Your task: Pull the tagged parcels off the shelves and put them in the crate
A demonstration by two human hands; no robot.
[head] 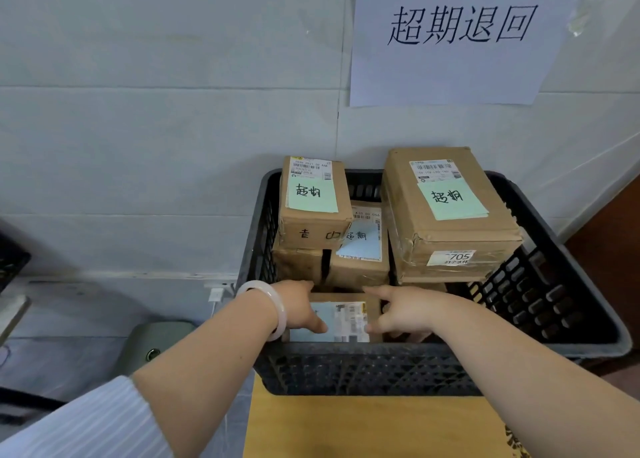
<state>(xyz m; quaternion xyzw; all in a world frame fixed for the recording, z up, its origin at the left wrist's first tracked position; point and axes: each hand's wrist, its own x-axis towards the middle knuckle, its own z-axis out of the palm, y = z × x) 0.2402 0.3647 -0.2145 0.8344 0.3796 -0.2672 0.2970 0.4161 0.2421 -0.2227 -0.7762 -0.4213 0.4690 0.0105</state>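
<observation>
With several tagged parcels already crated, my left hand [300, 308] and right hand [403, 313] pinched a small parcel [341, 317] into the crate [540, 294].

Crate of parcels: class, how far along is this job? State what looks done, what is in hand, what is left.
Done: several tagged boxes already sit stacked in the black crate, two showing green notes. In hand: the left hand and right hand hold a small labelled parcel low at the crate's front. Left: releasing it; the shelves are out of view, so remaining parcels cannot be judged.
</observation>
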